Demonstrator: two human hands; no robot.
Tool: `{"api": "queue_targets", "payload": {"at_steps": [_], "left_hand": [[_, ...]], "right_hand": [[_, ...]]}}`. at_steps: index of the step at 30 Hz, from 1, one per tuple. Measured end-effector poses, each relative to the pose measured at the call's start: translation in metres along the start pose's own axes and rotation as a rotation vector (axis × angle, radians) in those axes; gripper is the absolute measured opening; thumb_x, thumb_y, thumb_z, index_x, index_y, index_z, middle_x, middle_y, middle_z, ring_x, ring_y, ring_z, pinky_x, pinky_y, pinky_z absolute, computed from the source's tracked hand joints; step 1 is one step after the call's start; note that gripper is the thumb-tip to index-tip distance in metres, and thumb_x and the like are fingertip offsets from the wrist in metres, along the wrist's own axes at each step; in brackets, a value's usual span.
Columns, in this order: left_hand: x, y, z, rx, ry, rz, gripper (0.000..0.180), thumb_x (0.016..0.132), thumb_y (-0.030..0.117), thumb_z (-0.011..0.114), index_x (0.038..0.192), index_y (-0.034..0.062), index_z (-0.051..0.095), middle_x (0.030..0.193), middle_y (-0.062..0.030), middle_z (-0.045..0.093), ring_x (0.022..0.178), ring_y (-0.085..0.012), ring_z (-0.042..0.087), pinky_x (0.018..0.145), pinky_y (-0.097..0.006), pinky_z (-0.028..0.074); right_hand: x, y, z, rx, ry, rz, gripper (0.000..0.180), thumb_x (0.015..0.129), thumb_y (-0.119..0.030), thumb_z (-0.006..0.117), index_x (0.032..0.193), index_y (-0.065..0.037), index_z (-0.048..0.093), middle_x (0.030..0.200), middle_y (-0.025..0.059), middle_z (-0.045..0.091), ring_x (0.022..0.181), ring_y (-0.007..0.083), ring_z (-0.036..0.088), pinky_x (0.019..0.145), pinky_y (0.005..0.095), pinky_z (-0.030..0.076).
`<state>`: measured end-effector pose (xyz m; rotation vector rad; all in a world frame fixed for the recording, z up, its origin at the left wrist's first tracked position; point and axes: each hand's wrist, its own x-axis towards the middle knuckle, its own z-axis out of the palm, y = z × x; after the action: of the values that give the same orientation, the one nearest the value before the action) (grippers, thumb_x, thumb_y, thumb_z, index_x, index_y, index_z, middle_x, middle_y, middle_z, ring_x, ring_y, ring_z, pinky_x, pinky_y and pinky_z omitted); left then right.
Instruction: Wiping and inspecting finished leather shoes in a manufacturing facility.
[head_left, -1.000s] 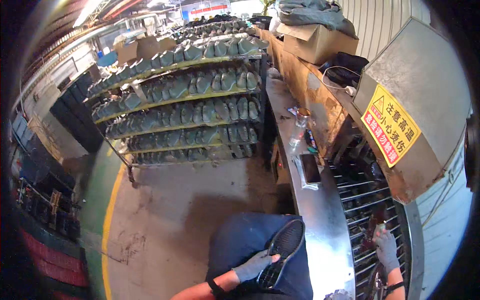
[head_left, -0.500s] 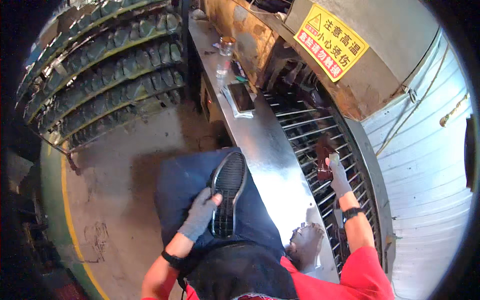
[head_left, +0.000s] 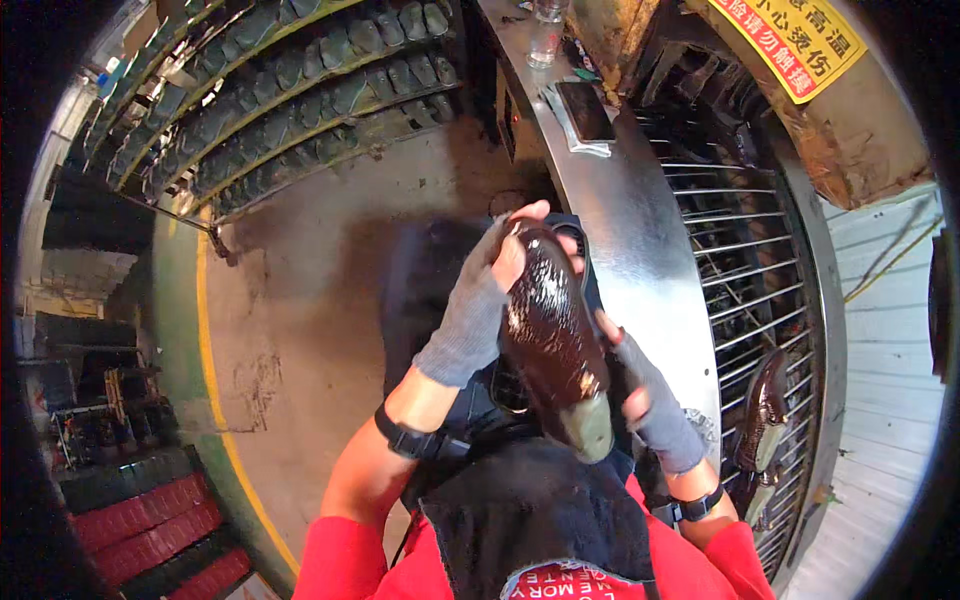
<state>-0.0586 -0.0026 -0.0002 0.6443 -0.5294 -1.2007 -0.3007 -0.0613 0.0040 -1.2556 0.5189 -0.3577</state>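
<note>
A shiny dark brown shoe upper (head_left: 548, 310), stretched on a last with its greenish-grey end (head_left: 586, 428) showing, is held over my lap. My left hand (head_left: 478, 290), in a grey fingerless glove, wraps round its far, toe end. Close beside its right side is my right hand (head_left: 652, 400), gloved alike, fingers apart and slightly blurred. Underneath, mostly hidden by the upper, the black shoe sole (head_left: 508, 388) lies on my lap.
To the right runs a metal bench (head_left: 640, 225), bearing a phone-like dark slab (head_left: 586, 110) and a bottle (head_left: 543, 45). Beyond it, a rack of metal rods (head_left: 750, 240) carries another brown shoe upper (head_left: 766, 405). Shelves of shoe lasts (head_left: 320, 95) stand at the far left.
My right hand has brought the brown upper from the rod rack to my lap. The left hand has shifted from the sole to the upper. The view has turned.
</note>
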Motion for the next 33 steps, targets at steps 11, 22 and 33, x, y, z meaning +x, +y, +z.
{"api": "queue_targets", "payload": {"at_steps": [11,22,33], "left_hand": [[0.029,-0.035,-0.051,0.997,0.092,0.01,0.076,0.094,0.058,0.07,0.146,0.0054,0.051,0.143,-0.0175,0.058,0.129,-0.0343,0.06,0.111,-0.043,0.049],[0.035,0.043,-0.05,0.282,0.1,-0.152,0.054,0.1,0.038,0.063,0.134,-0.0041,0.064,0.124,-0.0121,0.073,0.114,-0.0247,0.069,0.104,-0.034,0.053],[-0.002,0.05,-0.025,0.274,-0.044,-0.03,0.073,0.112,0.058,0.032,0.158,0.0016,0.041,0.146,-0.0196,0.061,0.124,-0.024,0.064,0.11,-0.038,0.051]], "right_hand": [[0.016,-0.02,0.025,0.409,0.112,0.272,0.065,0.106,-0.055,0.056,0.141,0.0,0.06,0.127,0.0106,0.071,0.109,0.0197,0.071,0.095,0.0337,0.058],[0.028,0.008,-0.009,0.422,0.171,0.32,0.094,0.096,-0.074,0.055,0.152,0.0,0.046,0.138,0.024,0.065,0.119,0.039,0.069,0.103,0.0511,0.058],[0.044,0.019,0.046,0.405,-0.011,0.341,0.08,0.103,-0.068,0.05,0.144,0.0,0.056,0.13,0.0105,0.07,0.113,0.019,0.071,0.098,0.0349,0.059]]}}
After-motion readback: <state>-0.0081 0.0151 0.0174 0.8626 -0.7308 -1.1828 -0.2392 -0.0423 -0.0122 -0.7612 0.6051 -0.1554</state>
